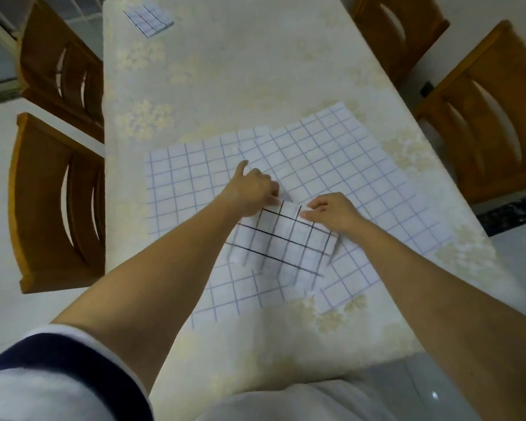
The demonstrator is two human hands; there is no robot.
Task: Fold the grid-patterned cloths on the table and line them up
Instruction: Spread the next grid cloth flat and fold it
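Observation:
A white cloth with a dark grid (281, 238) lies bunched on top of two larger white cloths with pale blue grids, one to the left (186, 183) and one to the right (340, 165), which overlap in the middle of the table. My left hand (252, 189) pinches the dark-grid cloth's far edge, with its index finger stretched out. My right hand (331, 209) pinches the same edge a little to the right. A small folded grid cloth (148, 18) sits at the table's far left corner.
The table (240, 71) wears a cream floral cover. Two wooden chairs (55, 196) stand along its left side and two more (486, 117) along its right side. The far half of the table is bare apart from the folded cloth.

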